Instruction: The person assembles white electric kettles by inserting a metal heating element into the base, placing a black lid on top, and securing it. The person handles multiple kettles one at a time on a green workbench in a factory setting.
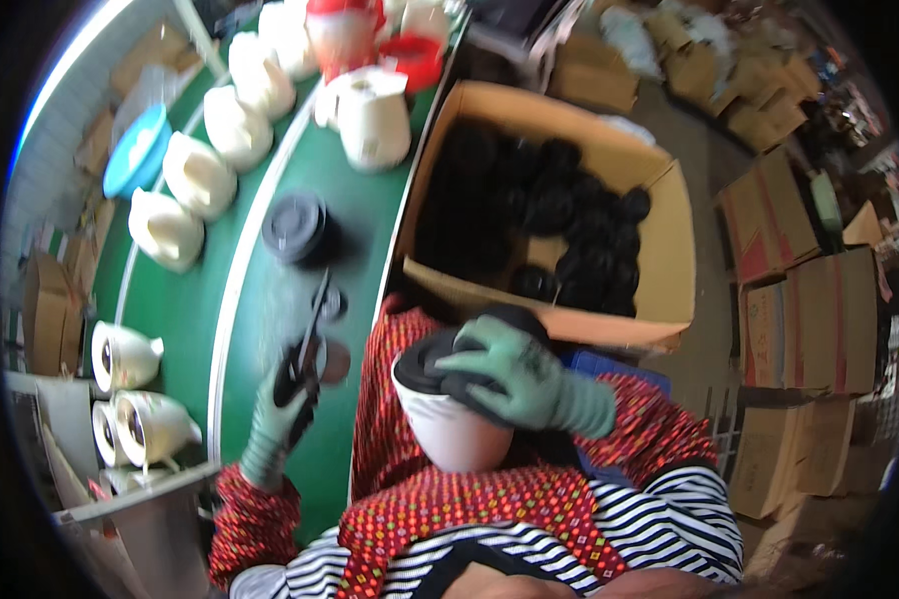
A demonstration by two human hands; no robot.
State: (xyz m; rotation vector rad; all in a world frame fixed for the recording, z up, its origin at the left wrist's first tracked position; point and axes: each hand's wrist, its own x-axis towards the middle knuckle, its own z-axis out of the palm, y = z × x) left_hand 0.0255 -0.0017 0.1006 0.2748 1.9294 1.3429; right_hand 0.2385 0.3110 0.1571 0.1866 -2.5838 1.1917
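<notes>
My right hand (514,371), in a light green glove with dark fingers, grips a black round part (427,361) at the top of a white pot-like body (459,434). The body rests tilted in my lap, against a red patterned apron. Over the green belt, my left hand (288,404) is closed on a thin dark rod-like tool (316,311), whose exact kind is blurred. Beside its fingers lies a greyish disc (334,360). A small dark round piece (332,302) is near the tool's tip, and a larger black round base (295,228) sits farther up the belt.
An open cardboard box (677,250) of black round parts stands right of the belt (270,344). White kettle bodies (166,230) line its left side, with a white kettle (372,118) and red ones (342,35) farther off. A grey bin (160,529) is lower left; stacked cartons (829,319) stand right.
</notes>
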